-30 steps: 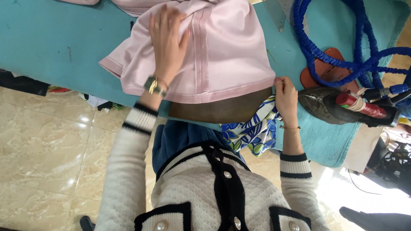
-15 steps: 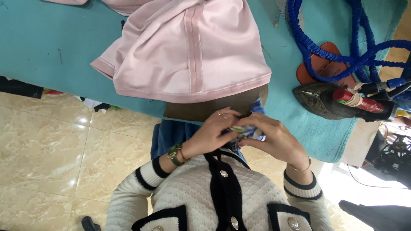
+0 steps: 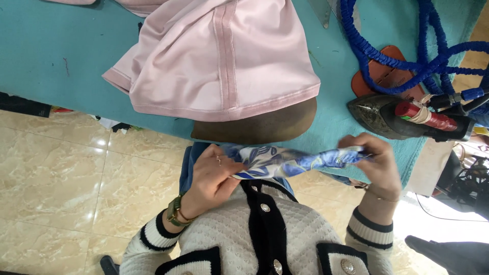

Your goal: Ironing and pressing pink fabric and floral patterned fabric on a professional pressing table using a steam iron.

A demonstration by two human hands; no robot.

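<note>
**Fingers pinched on both ends of a blue-and-white scarf**

Fingers (image 3: 224, 164) of left hand (image 3: 211, 175) clenched around one end of blue-and-white patterned scarf (image 3: 295, 159); ring on one finger, green-strapped watch (image 3: 174, 211) at the wrist. Right hand (image 3: 377, 163) gripping the other end, fingertips curled over the twisted cloth, thin bracelet at the wrist. Scarf stretched between both hands, twisted into a loose band, held just above the chest and in front of the table edge. Below the hands: white knit cardigan (image 3: 224, 244) with black trim and pearl-like buttons, striped cuffs on both sleeves. Beige marble-look floor tiles (image 3: 66, 178) to the left.

Just beyond the scarf: rounded brown pad (image 3: 260, 127) at the near edge of teal-covered ironing table (image 3: 51, 61). Draped over the pad and farther across the table: pink satin garment (image 3: 224, 61) with a stitched band down its middle. To the right, near the right hand but apart from it: dark steam iron (image 3: 397, 118) with red handle, lying on the teal cover. Behind the iron: orange-brown iron rest (image 3: 382, 76) and coiled blue braided hose (image 3: 407, 46), looping toward the far corner.
</note>
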